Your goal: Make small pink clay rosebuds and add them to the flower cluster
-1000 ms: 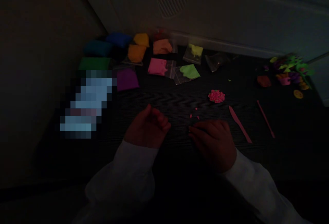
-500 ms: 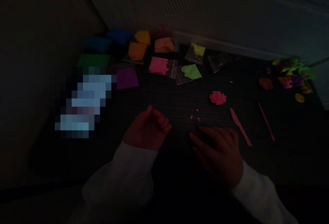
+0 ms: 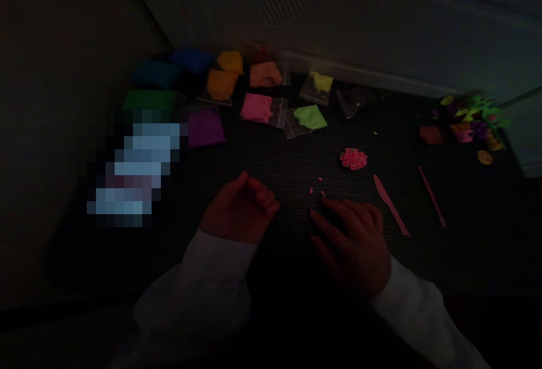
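The scene is very dark. My left hand [image 3: 241,211] rests on the dark table [image 3: 271,160] with its fingers curled in; whether it holds anything is hidden. My right hand [image 3: 353,239] lies flat with fingers spread, its index tip just below three tiny pink clay bits [image 3: 317,188]. A round pink clay flower [image 3: 353,159] lies further back. Right of my right hand lie a pink plastic knife [image 3: 390,205] and a thin pink stick [image 3: 432,196].
Bags and lumps of coloured clay [image 3: 262,106] (blue, green, purple, orange, pink, lime) line the back of the table. Finished clay figures [image 3: 470,123] stand at the far right. A blurred bright patch [image 3: 135,171] sits at the left. A pale wall runs behind.
My right hand has opened out from a loose curl and its fingertips have moved up to the pink bits. My left hand has hardly moved.
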A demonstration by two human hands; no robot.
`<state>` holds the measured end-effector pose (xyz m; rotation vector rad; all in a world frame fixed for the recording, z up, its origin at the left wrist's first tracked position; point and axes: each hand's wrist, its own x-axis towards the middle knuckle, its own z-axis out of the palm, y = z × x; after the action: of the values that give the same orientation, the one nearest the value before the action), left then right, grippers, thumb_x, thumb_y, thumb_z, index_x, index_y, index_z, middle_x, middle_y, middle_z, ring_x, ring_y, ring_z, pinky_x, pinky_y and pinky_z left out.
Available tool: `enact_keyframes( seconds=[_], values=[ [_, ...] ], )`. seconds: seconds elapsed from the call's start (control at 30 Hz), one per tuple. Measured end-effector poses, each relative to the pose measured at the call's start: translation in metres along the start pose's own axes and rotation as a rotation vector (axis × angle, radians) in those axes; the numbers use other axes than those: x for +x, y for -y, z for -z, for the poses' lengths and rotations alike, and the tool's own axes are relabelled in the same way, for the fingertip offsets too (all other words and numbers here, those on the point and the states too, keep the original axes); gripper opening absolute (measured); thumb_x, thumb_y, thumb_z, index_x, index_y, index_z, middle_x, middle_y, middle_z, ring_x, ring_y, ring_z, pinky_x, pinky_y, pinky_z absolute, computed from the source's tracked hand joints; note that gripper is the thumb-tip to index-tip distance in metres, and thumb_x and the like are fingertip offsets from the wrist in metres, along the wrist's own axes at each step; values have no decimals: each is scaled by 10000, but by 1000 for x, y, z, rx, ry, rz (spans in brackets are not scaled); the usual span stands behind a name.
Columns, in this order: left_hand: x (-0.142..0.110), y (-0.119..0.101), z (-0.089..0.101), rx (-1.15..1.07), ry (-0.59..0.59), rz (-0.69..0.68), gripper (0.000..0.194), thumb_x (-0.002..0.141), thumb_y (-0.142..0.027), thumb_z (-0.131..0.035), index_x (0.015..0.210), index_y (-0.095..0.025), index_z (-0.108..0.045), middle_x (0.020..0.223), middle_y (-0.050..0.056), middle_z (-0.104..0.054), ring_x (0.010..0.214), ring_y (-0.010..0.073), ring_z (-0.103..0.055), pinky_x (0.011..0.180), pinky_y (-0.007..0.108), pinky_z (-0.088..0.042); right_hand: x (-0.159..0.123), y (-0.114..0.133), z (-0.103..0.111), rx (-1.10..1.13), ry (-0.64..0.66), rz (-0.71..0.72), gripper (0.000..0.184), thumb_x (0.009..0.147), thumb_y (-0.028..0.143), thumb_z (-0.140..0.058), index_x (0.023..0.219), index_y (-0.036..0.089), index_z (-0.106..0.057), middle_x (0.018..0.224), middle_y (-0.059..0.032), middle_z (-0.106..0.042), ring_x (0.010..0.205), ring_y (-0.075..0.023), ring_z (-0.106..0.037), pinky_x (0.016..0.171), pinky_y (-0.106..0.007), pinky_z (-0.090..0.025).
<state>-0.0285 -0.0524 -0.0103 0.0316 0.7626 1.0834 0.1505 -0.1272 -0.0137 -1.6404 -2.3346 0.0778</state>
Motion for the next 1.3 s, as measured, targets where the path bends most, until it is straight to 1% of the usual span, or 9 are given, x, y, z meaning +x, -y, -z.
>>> enact_keyframes(
  seconds=[0.1, 0.2, 0.37, 0.6, 0.87, 1.3],
  values=[
    [-1, 0, -1, 1, -10, -7, 305, 780, -237, -404, 523, -141, -535, 450, -12, -435, 446, 79, -425, 443, 221, -343, 0, 0, 0, 7, -19, 11, 288, 763, 350, -502, 1036, 291, -571, 1143, -38, -511, 1026, -229, -430, 845, -443, -291],
    [-1, 0, -2, 8, -17, -3, 291, 779, -238, -409, 532, -146, -533, 457, -13, -437, 453, 82, -428, 452, 225, -349, 1, 0, 0, 0, 5, 22, 291, 765, 358, -496, 1045, 316, -561, 1148, -35, -506, 1026, -231, -430, 841, -448, -290],
    [-2, -1, -1, 8, -6, 4, 297, 778, -242, -412, 524, -144, -531, 453, -13, -433, 453, 82, -429, 454, 225, -350, 1, 1, -1, -22, 13, 14, 298, 768, 373, -488, 1054, 318, -554, 1161, -29, -501, 1027, -231, -429, 840, -448, -286],
    [-2, -1, -1, 6, 6, 3, 298, 778, -231, -405, 526, -140, -537, 459, -10, -441, 455, 85, -434, 452, 224, -348, -1, 3, -3, -46, 20, 0, 299, 770, 400, -483, 1053, 329, -547, 1165, 3, -504, 1034, -232, -425, 850, -455, -272],
    [-2, -1, -4, 2, -15, 2, 335, 791, -228, -371, 513, -136, -534, 449, -6, -434, 444, 84, -424, 444, 224, -342, -1, 2, -4, -59, 18, 2, 293, 777, 403, -475, 1049, 321, -547, 1159, 27, -512, 1045, -223, -419, 876, -457, -262],
    [-1, -1, -3, -3, -18, 8, 301, 776, -225, -395, 524, -139, -534, 455, -9, -441, 455, 88, -431, 455, 229, -358, -1, 4, -5, -79, 7, 20, 293, 781, 398, -471, 1051, 310, -548, 1135, 24, -527, 1048, -217, -415, 920, -475, -238]
  ],
)
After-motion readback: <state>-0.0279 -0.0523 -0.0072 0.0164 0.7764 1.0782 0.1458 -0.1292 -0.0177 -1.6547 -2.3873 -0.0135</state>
